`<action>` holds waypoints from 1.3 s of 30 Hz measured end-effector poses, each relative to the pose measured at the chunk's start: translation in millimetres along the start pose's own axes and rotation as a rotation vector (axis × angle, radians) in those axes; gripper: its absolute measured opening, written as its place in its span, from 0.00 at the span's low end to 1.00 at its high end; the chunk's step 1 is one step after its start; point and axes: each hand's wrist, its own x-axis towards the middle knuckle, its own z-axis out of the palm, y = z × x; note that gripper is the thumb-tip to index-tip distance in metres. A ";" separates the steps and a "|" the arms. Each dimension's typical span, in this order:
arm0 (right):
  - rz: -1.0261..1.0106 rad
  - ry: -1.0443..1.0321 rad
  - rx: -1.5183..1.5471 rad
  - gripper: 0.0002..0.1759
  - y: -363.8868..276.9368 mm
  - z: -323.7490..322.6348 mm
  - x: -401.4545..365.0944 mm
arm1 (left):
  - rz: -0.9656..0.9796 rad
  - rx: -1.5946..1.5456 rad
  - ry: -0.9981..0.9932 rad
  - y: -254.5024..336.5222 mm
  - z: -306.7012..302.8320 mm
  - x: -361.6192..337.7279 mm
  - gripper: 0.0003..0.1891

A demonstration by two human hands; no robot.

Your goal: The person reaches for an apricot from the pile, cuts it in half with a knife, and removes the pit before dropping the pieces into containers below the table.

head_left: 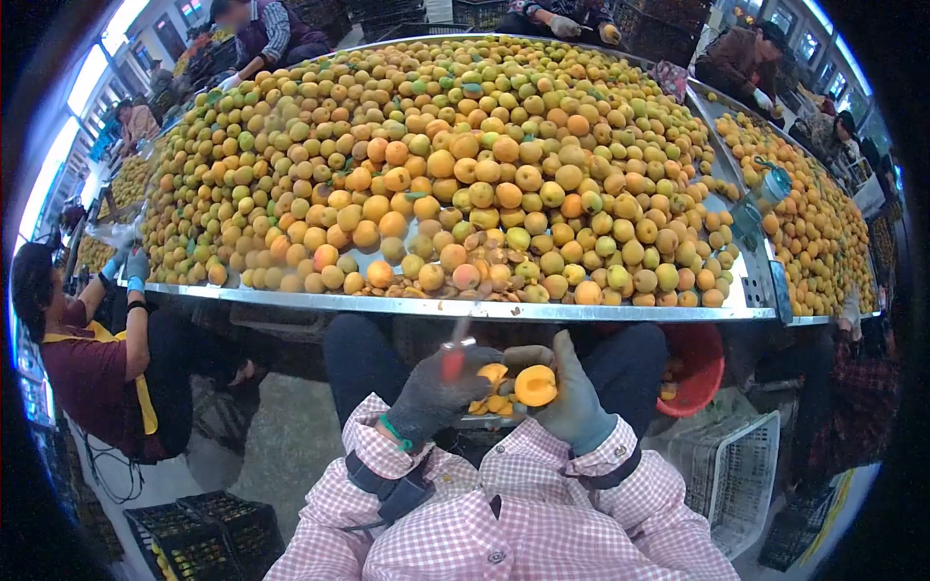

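My left hand [436,387], in a dark glove, is closed around a small knife [452,364] with a red handle; its thin blade points up toward the table edge and is blurred. An orange apricot piece [492,373] shows at that hand's fingertips. My right hand [573,402], in a grey-green glove, grips an apricot half [536,385], its cut face and hollow turned up. Just below, between the hands, lie several cut apricot pieces [496,405] over my lap; what bears them is mostly hidden.
A metal-edged table [407,304] heaped with whole apricots [436,165] fills the front. A red basin [699,373] and white crate [746,474] stand at right, black crates [203,537] at lower left. A bottle [765,194] stands at the table's right. Co-workers sit around, one [92,358] at left.
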 end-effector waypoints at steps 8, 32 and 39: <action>0.073 -0.029 -0.206 0.20 20.3 1.9 11.2 | -0.370 0.068 -0.026 10.7 0.6 11.5 0.10; -0.103 -0.690 -2.020 0.11 203.8 -142.1 177.2 | -0.404 -0.766 0.304 -47.9 -103.6 -0.1 0.09; 0.137 -0.510 -1.998 0.11 182.3 -117.7 186.8 | -0.390 -0.751 0.232 -56.6 -97.2 10.7 0.09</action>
